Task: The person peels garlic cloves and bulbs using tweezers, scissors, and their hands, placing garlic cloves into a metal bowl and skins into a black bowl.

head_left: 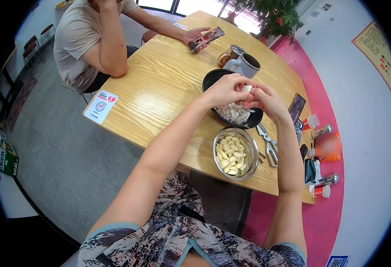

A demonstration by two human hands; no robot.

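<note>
Above the black bowl (211, 81), my left hand (229, 91) and my right hand (268, 101) meet with bent fingers. A whitish garlic clove (247, 88) is pinched between both sets of fingertips; part of it is hidden by the fingers. Papery garlic skins (235, 115) lie in the black bowl below. Closer to me stands a clear glass bowl (216, 153) with many peeled garlic cloves (232, 155) in it. Scissors (269, 147) rest on the table to its right, near my right forearm.
Beyond the black bowl stand a grey mug (245, 66) and a glass jar (236, 50). Across the wooden table (169, 71) a seated person (86, 44) holds a phone (206, 39). Another phone (297, 108), cups and cans line the right edge. A printed card (101, 107) lies at the left corner.
</note>
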